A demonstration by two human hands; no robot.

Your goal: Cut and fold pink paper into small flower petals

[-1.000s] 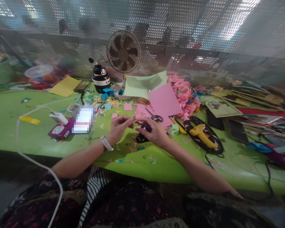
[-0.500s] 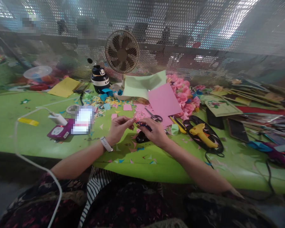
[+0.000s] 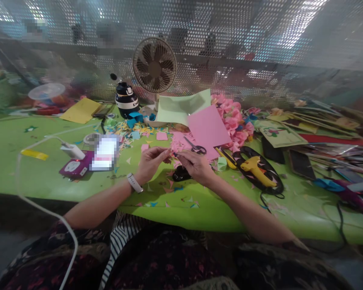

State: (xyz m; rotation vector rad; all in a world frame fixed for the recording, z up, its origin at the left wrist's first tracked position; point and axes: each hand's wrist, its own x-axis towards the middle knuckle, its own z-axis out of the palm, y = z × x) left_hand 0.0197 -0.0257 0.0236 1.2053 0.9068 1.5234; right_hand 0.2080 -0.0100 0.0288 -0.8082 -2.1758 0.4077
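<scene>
My left hand (image 3: 151,162), with a white watch band (image 3: 135,183) at the wrist, is closed in a pinch in front of me. Whatever small pinkish bit lies at its fingertips is too small to name. Almost touching it, my right hand (image 3: 195,164) is also closed, its fingers bent toward the left fingertips. A dark tip shows there, but the thing it belongs to is mostly hidden. Beneath the right hand a glossy black object (image 3: 180,173) lies on the table. Scissors with dark handles (image 3: 196,148) rest just beyond, on pink paper (image 3: 210,127).
On the green table (image 3: 109,189) lie paper scraps and a lit phone (image 3: 105,153) beside a purple power strip (image 3: 75,165). A yellow glue gun (image 3: 257,170) sits on a black holder at right. Behind stand a fan (image 3: 155,66), a dark bottle (image 3: 127,100) and pink paper flowers (image 3: 230,117).
The fingers of my right hand have straightened somewhat and drawn closer to the left fingertips. The dark thing seen in that hand earlier is now mostly out of sight.
</scene>
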